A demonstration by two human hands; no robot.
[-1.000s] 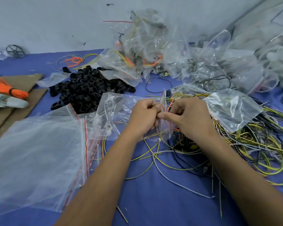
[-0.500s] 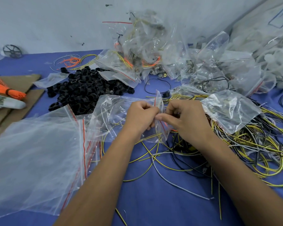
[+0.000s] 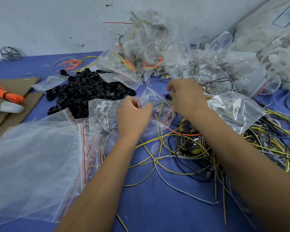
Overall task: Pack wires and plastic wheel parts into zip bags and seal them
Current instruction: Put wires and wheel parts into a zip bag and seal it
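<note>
The left hand [image 3: 132, 114] pinches the red-striped lip of a small zip bag [image 3: 156, 108] at table centre, keeping its mouth spread so wires can go in. The right hand [image 3: 186, 96], just at three o'clock of the bag, hovers with fingers curled; motion blur hides whether it pinches the opposite lip, so I cannot tell. Loose wires [image 3: 191, 148] lie tangled at five o'clock, within easy reach. The black wheel parts [image 3: 89, 91] heap at ten o'clock, and spare empty bags [image 3: 37, 161] lie stacked at eight o'clock.
</note>
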